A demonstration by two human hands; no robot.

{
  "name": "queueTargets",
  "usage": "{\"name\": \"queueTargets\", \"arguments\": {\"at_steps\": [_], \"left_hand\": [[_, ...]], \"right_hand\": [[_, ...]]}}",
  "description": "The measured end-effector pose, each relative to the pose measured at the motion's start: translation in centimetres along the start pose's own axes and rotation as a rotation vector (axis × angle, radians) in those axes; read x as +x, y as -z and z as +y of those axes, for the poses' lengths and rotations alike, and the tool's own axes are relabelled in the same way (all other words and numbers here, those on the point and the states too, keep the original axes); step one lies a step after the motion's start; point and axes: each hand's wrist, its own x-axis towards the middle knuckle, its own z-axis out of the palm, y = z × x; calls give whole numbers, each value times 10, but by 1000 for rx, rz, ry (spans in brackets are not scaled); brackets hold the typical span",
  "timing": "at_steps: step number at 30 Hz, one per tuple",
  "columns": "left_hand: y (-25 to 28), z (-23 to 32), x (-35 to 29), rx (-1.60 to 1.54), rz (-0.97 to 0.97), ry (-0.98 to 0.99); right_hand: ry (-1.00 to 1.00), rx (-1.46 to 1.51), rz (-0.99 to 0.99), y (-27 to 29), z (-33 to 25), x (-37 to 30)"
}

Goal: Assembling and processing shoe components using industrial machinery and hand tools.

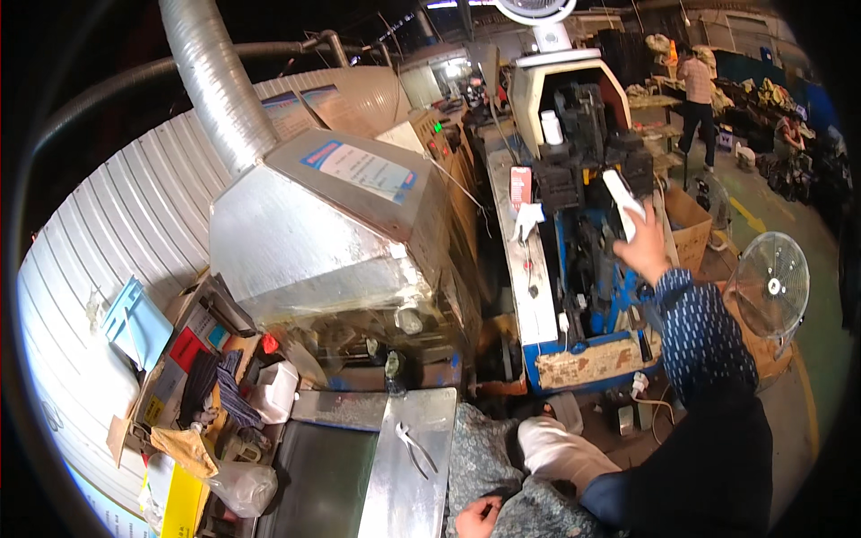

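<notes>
My right hand (pixel 644 244) is stretched forward over the blue-framed machine (pixel 587 352). Its fingers and thumb close round the lower end of a long white object (pixel 621 195), bottle-like in shape. A dark blue sleeve cover with white dashes (pixel 695 318) covers that forearm. Low in the view, my left hand (pixel 478 518) rests by my lap on grey patterned cloth (pixel 480 448). Its fingers are curled near something dark that I cannot make out. Left of my lap, pliers (pixel 415 448) lie on a metal plate (pixel 444 412), touched by neither hand.
A metal hood (pixel 305 242) with a duct stands left of the machine. A white bottle (pixel 551 127) and a red-and-white box (pixel 520 186) stand on the machine. A fan (pixel 771 285) and a cardboard box (pixel 686 222) are at right. Cluttered shelving (pixel 202 359) is at left; a person (pixel 696 103) stands far off.
</notes>
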Motion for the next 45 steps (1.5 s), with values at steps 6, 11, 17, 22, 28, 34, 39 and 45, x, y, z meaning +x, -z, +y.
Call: {"name": "queueTargets", "arguments": {"at_steps": [6,11,17,22,28,34,39,45], "left_hand": [[7,-3,13,-1045,-29,386],[27,33,80,-1150,84,29],[90,17,71,-1367,270,213],[87,49,23,-91,-355,-21],[121,-25,14,-252,-156,46],[124,-176,-23,627,449,172],[121,-167,-19,601,515,152],[112,-175,-12,625,465,150]], "right_hand": [[212,540,-133,37,-55,-120],[475,940,-418,45,-151,-265],[101,1445,-1345,61,-212,-302],[-16,1231,-2063,17,-181,-322],[-1051,1314,-1953,37,-141,-340],[-790,1432,-1116,-40,-202,-307],[-133,1098,-971,-215,-311,-298],[302,736,-1113,-270,-348,-415]]}}
